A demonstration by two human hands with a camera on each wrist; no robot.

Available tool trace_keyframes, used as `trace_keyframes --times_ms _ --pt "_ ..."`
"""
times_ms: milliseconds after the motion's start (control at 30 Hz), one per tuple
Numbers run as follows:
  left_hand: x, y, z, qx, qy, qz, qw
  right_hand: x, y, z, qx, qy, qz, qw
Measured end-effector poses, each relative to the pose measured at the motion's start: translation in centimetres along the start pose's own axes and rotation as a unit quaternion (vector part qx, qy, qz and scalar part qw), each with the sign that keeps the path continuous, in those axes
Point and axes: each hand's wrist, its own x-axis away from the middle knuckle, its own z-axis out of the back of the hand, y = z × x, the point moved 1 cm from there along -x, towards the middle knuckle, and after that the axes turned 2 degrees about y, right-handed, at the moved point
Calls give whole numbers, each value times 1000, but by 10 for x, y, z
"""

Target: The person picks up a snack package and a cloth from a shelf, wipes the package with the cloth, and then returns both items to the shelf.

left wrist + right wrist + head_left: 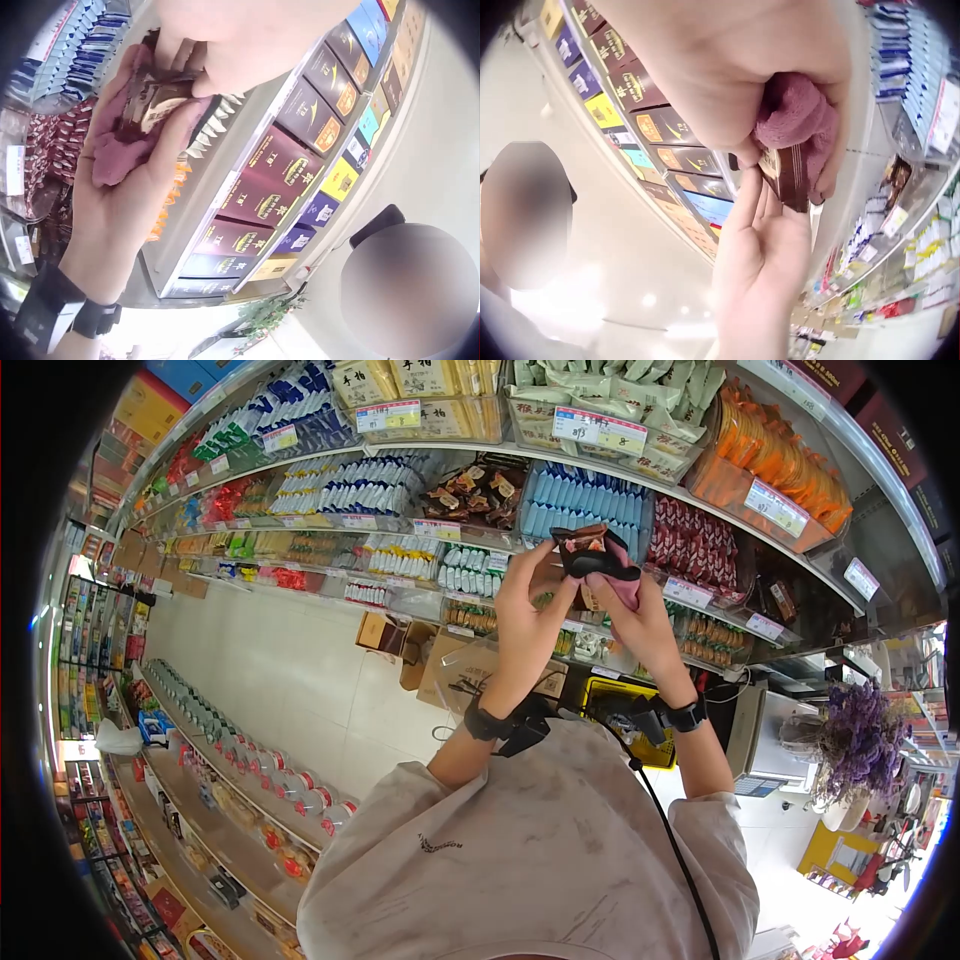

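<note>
Both hands meet at a dark brown glossy packet [585, 544] in front of the shelves. The left hand [527, 615] pinches its edge with thumb and fingers. A pink cloth [627, 588] lies bunched in the right hand [645, 630], whose fingers curl round cloth and packet together. In the left wrist view the packet [154, 105] lies over the cloth [120, 157] in the right hand [112, 225], with the left hand [255, 45] above. The right wrist view has the packet [793, 180] below the cloth [799, 120], partly covered by fingers.
Shelves of clear bins hold blue packets [585, 500], dark red packets [690, 545] and orange packets [775, 455]. Below stand a yellow basket [655, 753] and cardboard boxes [450, 670]. Dried purple flowers [860, 740] are at the right. Lower shelves with jars [290, 785] run along the left.
</note>
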Motion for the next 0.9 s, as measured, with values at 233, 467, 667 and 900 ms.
trace_keyframes --times_ms 233,467,667,900 --pt "4 24 -14 59 -14 39 997 3 -18 -4 -26 76 -60 995" --pt "-5 12 -11 -4 -12 -37 999 4 -1 -7 -109 58 -27 992" --pt "-5 19 -6 99 -167 34 980 -14 -3 -3 -120 144 -32 982" --pt "-2 11 1 201 -81 112 970 -20 -15 1 -87 92 -59 990"
